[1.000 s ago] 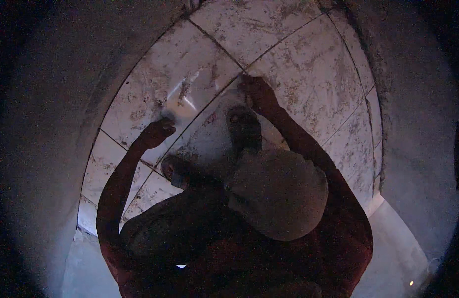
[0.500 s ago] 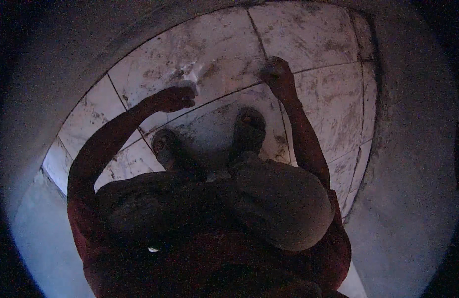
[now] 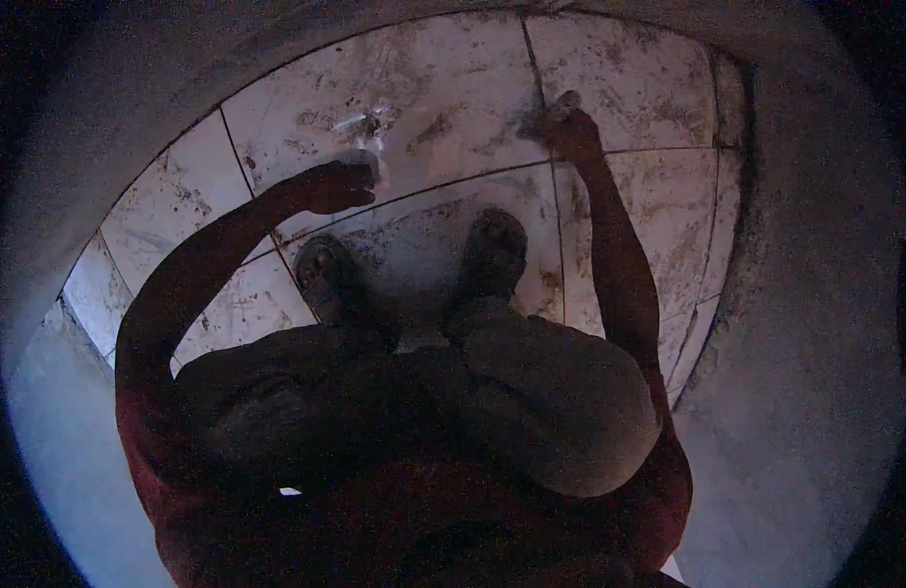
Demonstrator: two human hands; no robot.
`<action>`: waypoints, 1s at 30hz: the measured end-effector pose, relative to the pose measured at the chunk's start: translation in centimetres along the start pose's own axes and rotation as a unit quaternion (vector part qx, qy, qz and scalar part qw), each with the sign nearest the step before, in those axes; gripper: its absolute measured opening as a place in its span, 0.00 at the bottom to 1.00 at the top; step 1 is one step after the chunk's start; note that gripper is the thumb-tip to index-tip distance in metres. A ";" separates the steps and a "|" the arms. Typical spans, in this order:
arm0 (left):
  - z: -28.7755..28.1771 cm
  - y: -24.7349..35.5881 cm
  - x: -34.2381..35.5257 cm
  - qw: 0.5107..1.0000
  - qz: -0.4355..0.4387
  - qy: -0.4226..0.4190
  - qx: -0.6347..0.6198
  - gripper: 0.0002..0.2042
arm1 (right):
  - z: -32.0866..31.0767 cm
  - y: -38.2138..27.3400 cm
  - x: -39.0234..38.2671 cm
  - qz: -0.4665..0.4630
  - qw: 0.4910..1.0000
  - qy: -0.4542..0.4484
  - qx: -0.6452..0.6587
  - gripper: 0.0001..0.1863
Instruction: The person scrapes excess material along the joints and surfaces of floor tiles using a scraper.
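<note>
My left hand [image 3: 337,187] hovers over or rests on a dirty tiled floor [image 3: 453,69], left of the middle. Its fingers and thumb are apart in a loose curve, and nothing shows between them. Farther right, my right hand [image 3: 574,139] is closed near a tile joint. A small greyish shape [image 3: 568,100] sticks out at its far side, too dark and blurred to name. Between the hands, a wet-looking bright patch [image 3: 360,122] shines on the tile, with dark grime beside it.
I squat with both knees [image 3: 561,402] bent and my feet [image 3: 497,245] in dark footwear on the tiles. A plain grey wall [image 3: 806,245] rises on the right, another curved surface [image 3: 90,186] on the left. Dark dirt lines the right floor edge. The light is dim.
My right hand has moved a little to the right and turned, so the greyish shape now shows at its far side. My left hand has shifted slightly left.
</note>
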State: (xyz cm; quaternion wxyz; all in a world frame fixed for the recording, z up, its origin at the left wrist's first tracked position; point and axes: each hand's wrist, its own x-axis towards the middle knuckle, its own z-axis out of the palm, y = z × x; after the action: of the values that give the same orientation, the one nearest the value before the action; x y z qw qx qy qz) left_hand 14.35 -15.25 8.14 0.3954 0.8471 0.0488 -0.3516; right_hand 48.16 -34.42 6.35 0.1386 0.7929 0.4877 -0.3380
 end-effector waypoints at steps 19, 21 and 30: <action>0.7 -0.8 0.8 0.995 0.081 0.055 -0.009 0.16 | 3.2 -6.2 -6.4 -0.165 0.949 0.261 0.058 0.23; 0.5 -0.8 1.2 0.998 0.064 0.026 0.005 0.17 | 5.1 -7.2 -6.0 -0.029 0.918 0.224 0.325 0.18; 1.2 -1.2 1.7 0.998 0.036 -0.018 -0.046 0.19 | 5.2 -6.1 -5.0 -0.030 0.974 0.195 0.110 0.16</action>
State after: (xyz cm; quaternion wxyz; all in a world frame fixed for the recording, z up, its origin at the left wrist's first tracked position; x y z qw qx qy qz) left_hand 14.52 -15.65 5.74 0.4472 0.8227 0.0272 -0.3499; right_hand 39.30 -37.78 6.55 -0.0577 0.8387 0.4891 -0.2325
